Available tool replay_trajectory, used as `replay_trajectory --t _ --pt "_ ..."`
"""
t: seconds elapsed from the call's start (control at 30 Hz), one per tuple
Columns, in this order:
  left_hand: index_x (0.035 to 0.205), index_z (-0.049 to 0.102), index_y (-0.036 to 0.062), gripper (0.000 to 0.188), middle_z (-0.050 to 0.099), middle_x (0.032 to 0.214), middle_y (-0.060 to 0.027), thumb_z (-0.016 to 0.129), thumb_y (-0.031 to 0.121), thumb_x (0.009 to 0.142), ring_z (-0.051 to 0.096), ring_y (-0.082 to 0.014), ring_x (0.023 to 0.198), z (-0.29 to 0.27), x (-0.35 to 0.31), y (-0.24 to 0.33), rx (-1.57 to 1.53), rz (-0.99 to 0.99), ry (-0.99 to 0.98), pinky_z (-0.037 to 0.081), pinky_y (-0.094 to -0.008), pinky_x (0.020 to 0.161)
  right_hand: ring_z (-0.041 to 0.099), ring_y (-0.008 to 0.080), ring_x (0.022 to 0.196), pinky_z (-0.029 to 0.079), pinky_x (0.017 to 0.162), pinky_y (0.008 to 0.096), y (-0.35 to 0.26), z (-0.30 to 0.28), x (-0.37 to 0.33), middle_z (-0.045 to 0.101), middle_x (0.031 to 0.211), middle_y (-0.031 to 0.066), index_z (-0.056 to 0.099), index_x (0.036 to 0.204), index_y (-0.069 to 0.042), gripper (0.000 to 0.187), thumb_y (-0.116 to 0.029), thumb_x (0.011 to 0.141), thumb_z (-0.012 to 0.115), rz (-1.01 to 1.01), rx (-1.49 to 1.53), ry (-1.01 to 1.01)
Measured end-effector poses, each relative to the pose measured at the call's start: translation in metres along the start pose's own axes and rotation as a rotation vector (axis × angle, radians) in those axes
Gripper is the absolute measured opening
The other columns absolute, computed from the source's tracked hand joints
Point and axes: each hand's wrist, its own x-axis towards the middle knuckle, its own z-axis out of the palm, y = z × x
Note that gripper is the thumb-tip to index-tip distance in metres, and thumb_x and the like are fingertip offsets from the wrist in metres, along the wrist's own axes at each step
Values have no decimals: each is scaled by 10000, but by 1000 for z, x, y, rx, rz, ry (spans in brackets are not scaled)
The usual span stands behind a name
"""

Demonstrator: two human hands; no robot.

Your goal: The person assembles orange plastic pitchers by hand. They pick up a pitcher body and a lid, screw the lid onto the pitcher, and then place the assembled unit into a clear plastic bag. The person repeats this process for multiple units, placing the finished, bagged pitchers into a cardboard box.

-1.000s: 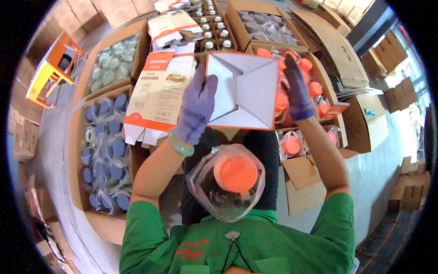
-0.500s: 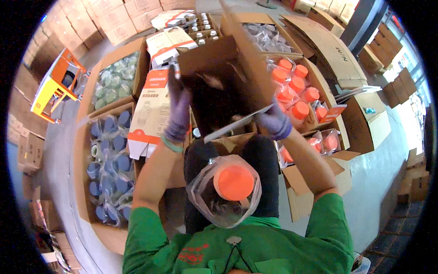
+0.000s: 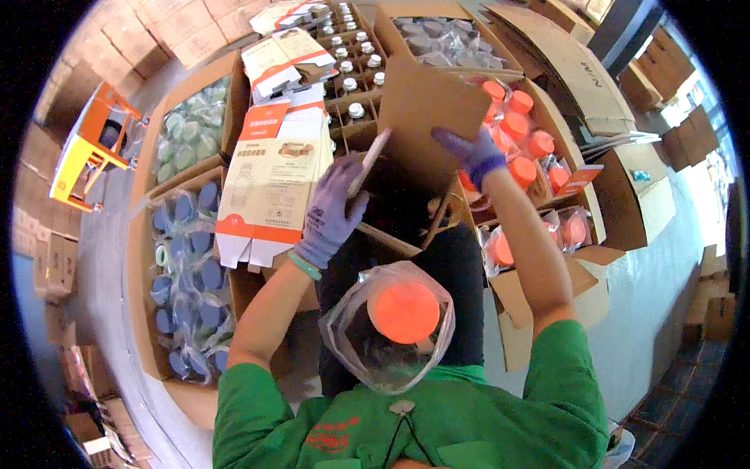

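Note:
My left hand [image 3: 334, 213], in a purple knit glove, is closed round a thin pale-edged panel [image 3: 373, 159], held steeply tilted. My gloved right hand [image 3: 478, 156] grips the right edge of a brown cardboard sheet [image 3: 426, 113], its thumb on the near face. Raised at an angle, this sheet stands over a divided carton [image 3: 391, 238] before my knees; the carton's inside is dark. Behind the hands, white-capped bottles [image 3: 355, 112] stand in dividers. On my lap sits a jar with an orange lid [image 3: 406, 311], wrapped in a clear plastic bag.
Flattened printed cartons [image 3: 269, 184] lie left of the bottles. Farther left are boxes of bagged blue-lidded jars [image 3: 205, 273] and green-lidded ones [image 3: 187, 141]. Orange-lidded jars [image 3: 522, 170] fill a box on the right. An orange cart [image 3: 94, 148] stands at the far left.
The cardboard has tilted back and moved away from me, uncovering the bottles behind it. My left hand has moved nearer and right, onto the pale-edged panel; my right hand has shifted farther out.

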Motion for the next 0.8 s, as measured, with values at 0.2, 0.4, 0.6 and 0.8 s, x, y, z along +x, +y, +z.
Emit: replay_trajectory --t 0.2,0.4,0.6,0.8 --pt "1363 428 23 831 491 1353 -198 790 256 652 417 -345 1304 -18 17 28 -11 202 -541 251 -479 1142 658 239 925 533 780 352 111 -15 42 680 1078 101 615 1179 -33 586 -455 794 744 342 125 219" --pt "1436 290 14 992 594 1226 -174 817 328 657 475 -388 1230 -2 16 -17 171 64 -637 301 -419 1118 617 296 938 520 796 393 83 45 -34 581 1209 160 427 1369 -68 717 -463 832 692 335 939 252" --pt "1434 344 68 917 599 1243 -105 779 205 639 521 -308 1205 0 25 4 306 309 -651 329 -454 1088 236 414 1396 210 1160 405 37 60 -62 295 1452 298 134 1458 86 1041 -306 705 736 56 -399 204" --pt "1456 340 317 786 636 1142 -101 691 301 753 573 -286 1085 -4 45 34 532 342 -1014 353 -482 1031 569 216 1045 471 891 325 60 27 -93 590 1141 128 453 1327 -25 502 -126 848 563 80 187 136"
